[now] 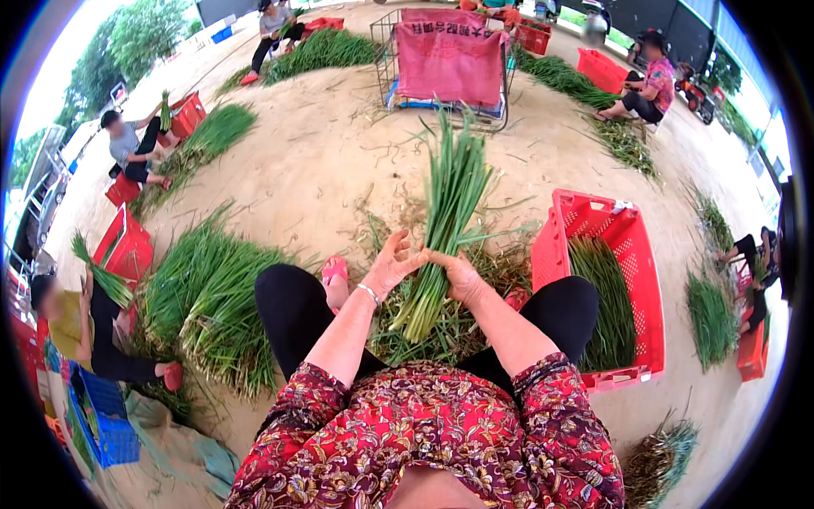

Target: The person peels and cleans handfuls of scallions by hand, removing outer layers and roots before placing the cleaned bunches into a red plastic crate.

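Observation:
A bunch of garlic chives (448, 191) stands out in front of my lap, green leaves pointing away and pale cut stems towards me. My right hand (461, 275) is closed around it from the right, one finger across the front. On the bunch's left side is my left hand (395, 259), fingers apart, its fingertips meeting that finger of the right hand. Whether a thin tie lies between the fingertips cannot be made out. Trimmings and loose leaves (439, 337) lie on the ground below the bunch, between my knees.
Right of my knee stands a red plastic crate (642, 286) holding chives (601, 299). Heaped chives (222, 305) lie to my left, beyond them a blue crate (114, 439). A wire-frame cart (448, 63) draped with red sacking stands ahead. Several seated people work around the concrete floor (305, 153).

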Action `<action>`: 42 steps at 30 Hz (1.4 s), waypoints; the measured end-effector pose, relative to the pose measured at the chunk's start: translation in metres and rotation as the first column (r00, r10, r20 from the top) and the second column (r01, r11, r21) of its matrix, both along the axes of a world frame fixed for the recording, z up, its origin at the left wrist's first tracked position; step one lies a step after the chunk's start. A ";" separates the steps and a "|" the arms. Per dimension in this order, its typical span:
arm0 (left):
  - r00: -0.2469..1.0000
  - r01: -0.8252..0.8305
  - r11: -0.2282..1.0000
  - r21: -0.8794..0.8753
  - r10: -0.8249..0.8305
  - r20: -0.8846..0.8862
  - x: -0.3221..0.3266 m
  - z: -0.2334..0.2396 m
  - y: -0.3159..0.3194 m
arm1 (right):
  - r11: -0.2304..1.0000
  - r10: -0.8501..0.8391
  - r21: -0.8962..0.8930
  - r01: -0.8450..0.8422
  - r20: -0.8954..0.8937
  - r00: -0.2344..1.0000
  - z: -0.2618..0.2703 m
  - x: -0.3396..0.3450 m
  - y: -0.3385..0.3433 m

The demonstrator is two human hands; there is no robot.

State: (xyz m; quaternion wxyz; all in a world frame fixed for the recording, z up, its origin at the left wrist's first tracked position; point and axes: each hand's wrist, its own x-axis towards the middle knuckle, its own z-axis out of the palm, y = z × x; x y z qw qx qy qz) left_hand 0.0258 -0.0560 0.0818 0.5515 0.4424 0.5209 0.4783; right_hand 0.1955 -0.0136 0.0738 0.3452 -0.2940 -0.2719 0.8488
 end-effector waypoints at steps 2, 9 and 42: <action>0.955 0.062 0.995 0.078 -0.082 0.286 0.010 -0.001 0.003 | 0.999 -0.004 0.032 0.003 0.014 1.000 -0.001 -0.001 -0.004; 0.872 0.271 0.963 0.012 -0.251 0.420 0.019 -0.010 0.001 | 0.406 -0.569 0.757 -0.512 0.648 0.507 0.000 0.011 0.006; 0.877 0.307 0.950 -0.062 -0.257 0.406 0.005 -0.050 -0.012 | 0.807 -0.148 0.590 -0.031 0.253 0.956 0.064 0.062 0.046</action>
